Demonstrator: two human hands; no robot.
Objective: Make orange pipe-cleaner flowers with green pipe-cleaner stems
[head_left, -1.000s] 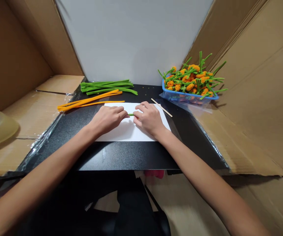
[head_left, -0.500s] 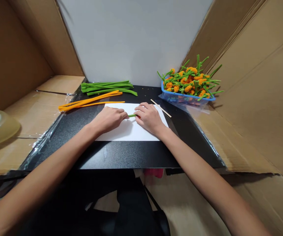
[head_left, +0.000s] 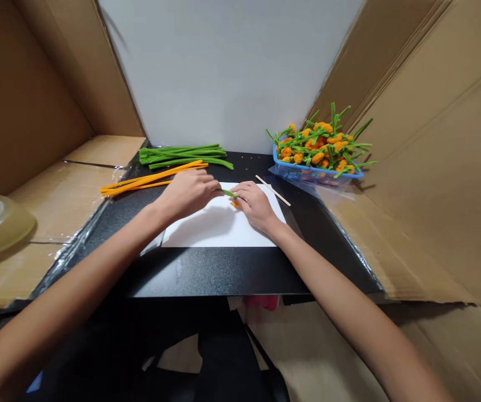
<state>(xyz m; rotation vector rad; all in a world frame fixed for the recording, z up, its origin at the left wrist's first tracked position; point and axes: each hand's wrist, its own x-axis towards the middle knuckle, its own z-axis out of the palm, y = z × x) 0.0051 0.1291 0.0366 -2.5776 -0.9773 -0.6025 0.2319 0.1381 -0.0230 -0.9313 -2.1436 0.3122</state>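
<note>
Between my hands is a short green pipe cleaner [head_left: 227,193]. My left hand [head_left: 191,191] is closed on its left end, raised a little over a white sheet of paper [head_left: 207,231]. My right hand [head_left: 256,204] grips the other end, its fingers curled low over the sheet. A small orange pipe-cleaner piece [head_left: 235,204] shows beneath the right fingertips; most of it is hidden, and I cannot tell how it joins the green one.
Green pipe cleaners [head_left: 186,156] and orange pipe cleaners [head_left: 148,180] lie at the back left. A thin wooden stick [head_left: 273,191] rests right of the paper. A blue basket [head_left: 316,172] of orange and green pieces stands back right. A tape roll [head_left: 10,226] sits far left on cardboard.
My left hand has lifted slightly, tilting the green pipe cleaner up at its left end. More of the orange piece shows under my right hand, which has stayed over the paper.
</note>
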